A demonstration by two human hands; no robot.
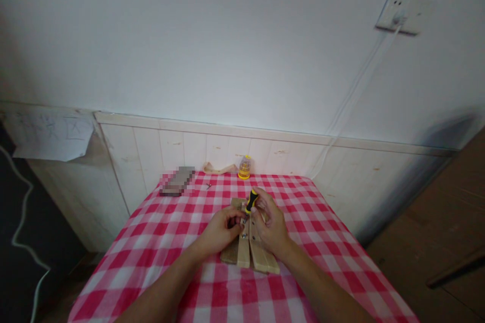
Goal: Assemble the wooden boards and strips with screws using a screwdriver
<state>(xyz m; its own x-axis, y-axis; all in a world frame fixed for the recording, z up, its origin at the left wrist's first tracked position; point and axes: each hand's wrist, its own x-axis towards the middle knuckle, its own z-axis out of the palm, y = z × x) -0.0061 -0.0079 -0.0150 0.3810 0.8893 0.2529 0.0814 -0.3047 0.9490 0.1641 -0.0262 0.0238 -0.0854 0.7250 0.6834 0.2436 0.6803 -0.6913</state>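
Note:
My right hand [275, 224] grips a black and yellow screwdriver [251, 202], held tilted with its lower end at a light wooden strip [243, 258]. My left hand [220, 229] rests on the same strip, its fingers curled together close to the screwdriver's lower end. What those fingers pinch, if anything, is too small to tell. A shiny screw head [244, 236] shows on the strip just below them. Beside it, partly under my right hand, lie more wooden strips [261, 258] with dark holes. A darker wooden board [229, 255] shows beneath on the left.
A red and white checked cloth [162, 257] covers the table. Along its far edge stand a yellow container with a clear top [244, 167] and a pale curved strip [217, 168]. A blurred-out flat object [178, 181] and a small metal piece [208, 185] lie at far left.

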